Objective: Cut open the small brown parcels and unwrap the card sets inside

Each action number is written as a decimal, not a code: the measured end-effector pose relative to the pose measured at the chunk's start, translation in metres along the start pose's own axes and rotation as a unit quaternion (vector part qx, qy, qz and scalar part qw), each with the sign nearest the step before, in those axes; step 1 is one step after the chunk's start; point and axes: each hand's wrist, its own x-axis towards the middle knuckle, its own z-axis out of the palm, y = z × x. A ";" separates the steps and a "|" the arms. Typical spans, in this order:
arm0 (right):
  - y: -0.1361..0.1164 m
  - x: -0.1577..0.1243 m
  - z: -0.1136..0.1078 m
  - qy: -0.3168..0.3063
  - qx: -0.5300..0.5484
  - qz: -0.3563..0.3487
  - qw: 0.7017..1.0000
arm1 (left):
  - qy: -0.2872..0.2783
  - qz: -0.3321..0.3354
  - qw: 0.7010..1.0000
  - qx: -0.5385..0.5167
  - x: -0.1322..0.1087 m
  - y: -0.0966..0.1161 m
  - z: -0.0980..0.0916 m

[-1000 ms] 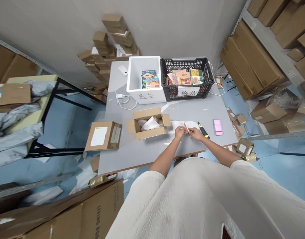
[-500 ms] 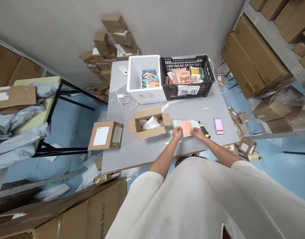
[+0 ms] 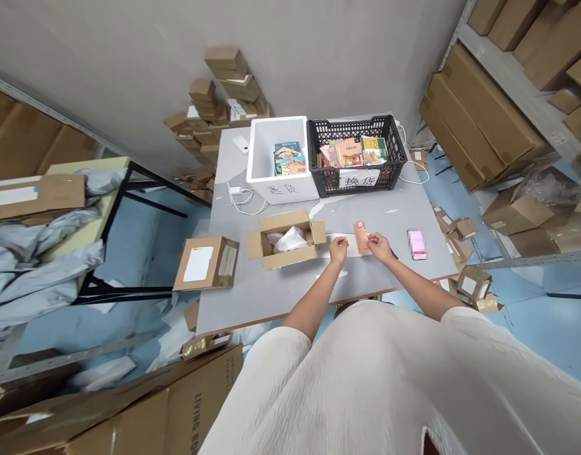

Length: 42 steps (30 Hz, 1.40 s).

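Observation:
A thin orange booklet (image 3: 361,236) is held just above the grey table (image 3: 290,284). My right hand (image 3: 378,246) is closed on its right edge. My left hand (image 3: 338,250) is beside its lower left, fingers curled; I cannot tell whether it touches the booklet. A white paper sheet (image 3: 340,243) lies under both hands. To the left stands an open cardboard box (image 3: 285,240) with white wrapping inside. A pink item (image 3: 416,244) lies to the right of my right hand.
A white foam box (image 3: 277,161) and a black plastic crate (image 3: 356,155), both holding books, stand at the table's far side. A closed labelled carton (image 3: 205,263) sits at the table's left edge. Cables, a shelf of cartons at right, and boxes on the floor surround the table.
The booklet was edge-on a second ago, then turned flat to face me, and now is turned narrower and upright. My view shifted slightly.

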 end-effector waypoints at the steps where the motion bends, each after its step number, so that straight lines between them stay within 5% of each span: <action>1: -0.004 -0.002 0.002 0.002 -0.013 -0.013 1.000 | -0.018 -0.008 1.000 -0.025 -0.003 0.002 0.004; 6: -0.018 -0.016 0.007 0.004 -0.142 -0.146 0.979 | -0.093 0.005 0.985 -0.142 -0.015 0.016 0.019; 14: -0.014 -0.019 0.011 -0.055 -0.207 -0.256 0.943 | -0.066 -0.023 0.989 -0.134 -0.012 0.027 0.011; 22: 0.002 -0.001 -0.012 0.007 -0.171 -0.143 0.975 | -0.040 -0.027 0.993 -0.104 -0.006 0.027 -0.001; 30: -0.008 0.003 -0.021 -0.057 0.025 0.037 0.997 | -0.004 -0.025 0.992 -0.128 -0.001 0.039 -0.005; 35: -0.024 0.012 -0.029 -0.047 0.160 0.048 0.985 | -0.021 0.007 0.993 -0.112 -0.004 0.054 -0.002; 42: -0.040 0.035 -0.038 -0.062 0.195 0.040 0.978 | -0.007 0.021 0.999 -0.043 -0.016 0.064 -0.001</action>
